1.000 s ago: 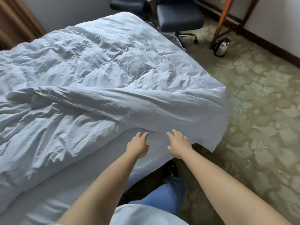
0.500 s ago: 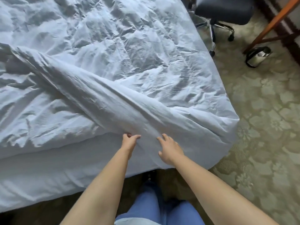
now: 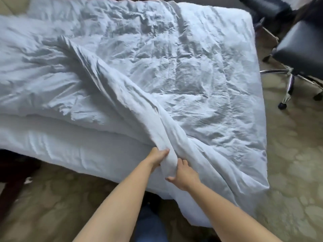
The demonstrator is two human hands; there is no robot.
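Here, the left hand point(image 3: 158, 157) and right hand point(image 3: 183, 173) both clamp curled fingers on a bunched ridge of the crumpled white cotton duvet point(image 3: 174, 81), at six o'clock of the bed's near edge; the ridge runs toward ten o'clock. A black swivel office chair point(image 3: 300, 49) stands at two o'clock.

Worn on the head, facing forward and steeply down across a crumpled white quilted duvet point(image 3: 174, 67). Close: bare left hand point(image 3: 158, 157) and bare right hand point(image 3: 184, 174) just below centre, forearms entering from 6 o'clock. Takes in patterned beige carpet point(image 3: 290, 172) at 4 o'clock, black padded swivel chair point(image 3: 300, 49) at 2 o'clock.
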